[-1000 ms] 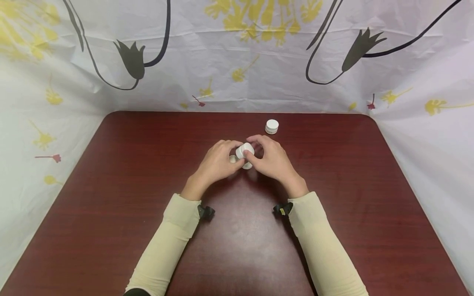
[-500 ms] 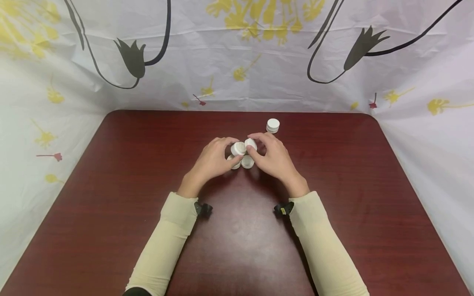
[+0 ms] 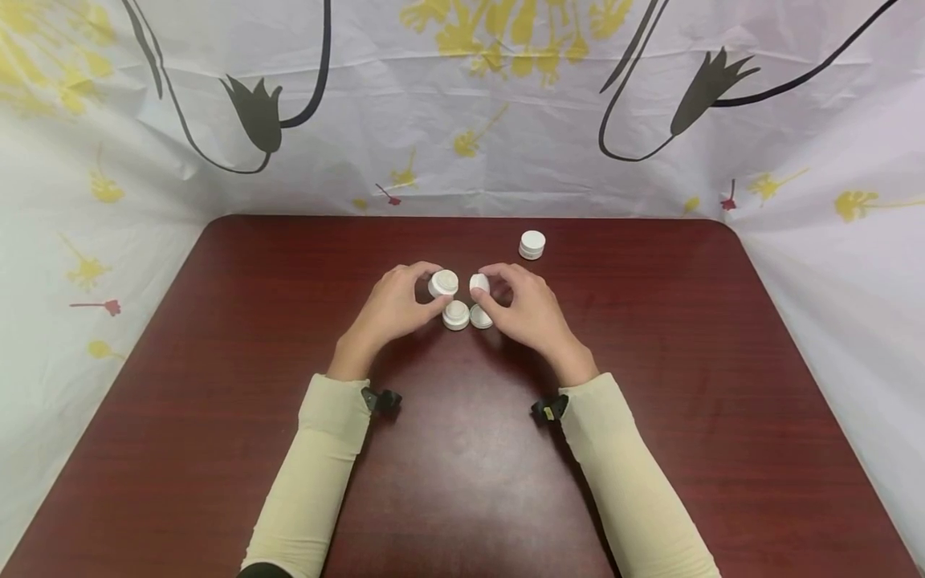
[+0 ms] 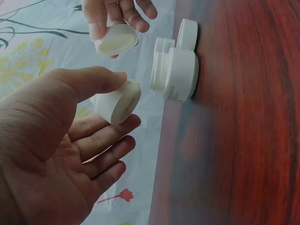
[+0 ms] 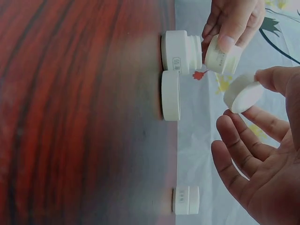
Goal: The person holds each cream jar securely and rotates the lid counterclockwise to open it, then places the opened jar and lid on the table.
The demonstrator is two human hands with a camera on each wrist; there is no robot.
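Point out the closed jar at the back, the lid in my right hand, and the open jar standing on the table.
Closed jar (image 3: 531,242), head view: top.
Lid (image 4: 115,43), left wrist view: hollow inside.
Open jar (image 5: 176,51), right wrist view: side wall.

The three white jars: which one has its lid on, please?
The farthest jar, standing apart; the held jar in the left hand and the near standing jar are uncapped.
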